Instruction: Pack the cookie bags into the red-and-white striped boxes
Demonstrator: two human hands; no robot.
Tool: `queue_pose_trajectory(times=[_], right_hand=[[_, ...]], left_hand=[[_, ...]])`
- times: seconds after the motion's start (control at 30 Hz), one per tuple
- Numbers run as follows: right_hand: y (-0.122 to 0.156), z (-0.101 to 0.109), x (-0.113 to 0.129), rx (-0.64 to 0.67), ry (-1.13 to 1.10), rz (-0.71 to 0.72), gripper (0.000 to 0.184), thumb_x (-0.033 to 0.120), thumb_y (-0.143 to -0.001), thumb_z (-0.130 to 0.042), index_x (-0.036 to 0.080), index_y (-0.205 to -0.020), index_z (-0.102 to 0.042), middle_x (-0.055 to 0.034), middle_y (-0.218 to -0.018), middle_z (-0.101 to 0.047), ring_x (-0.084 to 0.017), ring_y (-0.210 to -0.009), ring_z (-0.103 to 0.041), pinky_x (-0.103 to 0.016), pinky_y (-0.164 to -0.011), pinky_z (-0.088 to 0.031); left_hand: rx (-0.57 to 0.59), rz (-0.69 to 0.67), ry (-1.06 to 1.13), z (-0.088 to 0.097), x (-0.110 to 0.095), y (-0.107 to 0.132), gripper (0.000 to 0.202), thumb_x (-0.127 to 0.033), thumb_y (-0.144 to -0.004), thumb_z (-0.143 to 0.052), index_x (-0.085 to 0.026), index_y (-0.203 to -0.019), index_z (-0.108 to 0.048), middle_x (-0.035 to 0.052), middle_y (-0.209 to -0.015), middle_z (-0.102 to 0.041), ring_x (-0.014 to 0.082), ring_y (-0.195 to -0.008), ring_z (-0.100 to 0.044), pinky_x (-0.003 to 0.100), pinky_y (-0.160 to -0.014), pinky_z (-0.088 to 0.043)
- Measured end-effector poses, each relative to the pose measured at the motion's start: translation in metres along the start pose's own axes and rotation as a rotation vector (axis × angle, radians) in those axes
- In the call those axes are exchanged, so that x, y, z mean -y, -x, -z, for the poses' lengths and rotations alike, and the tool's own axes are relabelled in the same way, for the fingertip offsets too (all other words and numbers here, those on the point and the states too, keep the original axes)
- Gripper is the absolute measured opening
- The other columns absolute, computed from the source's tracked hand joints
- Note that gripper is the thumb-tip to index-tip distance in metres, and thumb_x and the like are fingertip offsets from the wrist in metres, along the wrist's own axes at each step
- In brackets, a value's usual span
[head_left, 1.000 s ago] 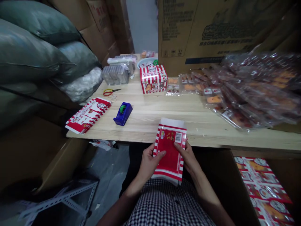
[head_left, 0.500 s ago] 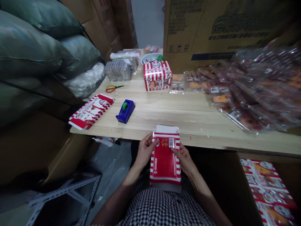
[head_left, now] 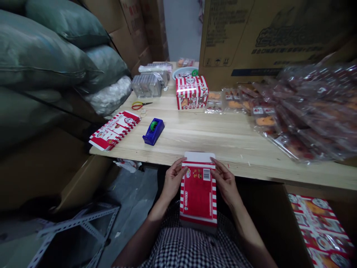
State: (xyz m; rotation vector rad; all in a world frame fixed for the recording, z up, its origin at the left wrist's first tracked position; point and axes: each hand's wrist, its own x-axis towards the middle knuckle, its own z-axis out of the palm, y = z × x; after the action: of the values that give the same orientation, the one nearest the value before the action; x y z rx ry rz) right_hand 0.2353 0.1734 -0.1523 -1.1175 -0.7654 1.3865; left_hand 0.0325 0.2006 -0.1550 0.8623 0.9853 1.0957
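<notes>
I hold a red-and-white striped carton [head_left: 198, 193] upright over my lap, just below the wooden table's front edge [head_left: 251, 169]. Its white top flap stands open against that edge. My left hand [head_left: 172, 179] grips the carton's upper left side, thumb near the top corner. My right hand [head_left: 225, 181] grips the upper right side, fingers at the flap's corner. A stack of flat striped cartons [head_left: 115, 129] lies at the table's left end.
A blue tape dispenser [head_left: 153, 131], scissors [head_left: 139, 105], a finished striped box [head_left: 192, 92] and clear trays [head_left: 147, 85] sit on the table. Wrapped snack packs [head_left: 301, 111] pile at right. Big cardboard boxes stand behind, grey sacks at left, more cartons [head_left: 320, 227] lower right.
The carton has been turned squarer and pulled lower toward my lap. Both hands slid up from its middle to its top corners beside the white flap.
</notes>
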Motion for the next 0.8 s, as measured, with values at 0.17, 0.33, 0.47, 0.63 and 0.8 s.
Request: queue_pose_trajectory(times=[0.17, 0.33, 0.47, 0.63, 0.8], right_hand=[[-0.009, 0.011, 0.001, 0.127, 0.208, -0.03, 0.038, 0.041, -0.087, -0.07, 0.026, -0.122, -0.068, -0.0025, -0.103, -0.075, -0.02, -0.088, -0.069, -0.033, -0.081, -0.054], [-0.02, 0.021, -0.007, 0.192, 0.265, -0.09, 0.034, 0.049, -0.085, -0.069, 0.025, -0.109, -0.076, -0.004, -0.108, -0.074, -0.022, -0.096, -0.068, -0.034, -0.085, -0.053], [-0.03, 0.02, -0.014, 0.166, 0.206, -0.138, 0.037, 0.051, -0.08, -0.074, 0.027, -0.108, -0.076, -0.0045, -0.11, -0.075, -0.023, -0.098, -0.069, -0.036, -0.088, -0.053], [-0.04, 0.008, -0.004, -0.025, 0.116, -0.065, 0.031, 0.049, -0.075, -0.08, 0.026, -0.095, -0.075, -0.0032, -0.092, -0.076, -0.021, -0.081, -0.069, -0.032, -0.074, -0.054], [-0.033, 0.012, 0.004, 0.071, 0.089, -0.151, 0.028, 0.046, -0.075, -0.081, 0.024, -0.092, -0.073, -0.0017, -0.083, -0.074, -0.016, -0.073, -0.066, -0.027, -0.067, -0.051]], left_hand=[[0.054, -0.052, -0.206, 0.017, -0.003, -0.008, 0.027, -0.039, -0.09, -0.062, -0.017, -0.105, -0.069, 0.0043, -0.093, -0.07, 0.0156, -0.081, -0.063, 0.025, -0.075, -0.049], [0.17, -0.152, -0.452, 0.032, 0.002, -0.027, 0.026, -0.038, -0.092, -0.06, -0.015, -0.088, -0.072, 0.0075, -0.104, -0.066, 0.0195, -0.099, -0.061, 0.026, -0.087, -0.045], [0.159, -0.124, -0.469, 0.034, 0.01, -0.041, 0.029, -0.041, -0.091, -0.06, -0.014, -0.087, -0.071, 0.0072, -0.098, -0.066, 0.0188, -0.092, -0.06, 0.027, -0.083, -0.045], [0.211, -0.133, -0.474, 0.027, -0.01, -0.051, 0.029, -0.042, -0.088, -0.065, -0.014, -0.09, -0.072, 0.0042, -0.088, -0.065, 0.0163, -0.084, -0.058, 0.026, -0.081, -0.043], [0.33, -0.048, -0.448, 0.03, -0.023, -0.047, 0.032, -0.041, -0.09, -0.062, -0.013, -0.077, -0.069, 0.0028, -0.081, -0.062, 0.0151, -0.081, -0.055, 0.025, -0.079, -0.041]])
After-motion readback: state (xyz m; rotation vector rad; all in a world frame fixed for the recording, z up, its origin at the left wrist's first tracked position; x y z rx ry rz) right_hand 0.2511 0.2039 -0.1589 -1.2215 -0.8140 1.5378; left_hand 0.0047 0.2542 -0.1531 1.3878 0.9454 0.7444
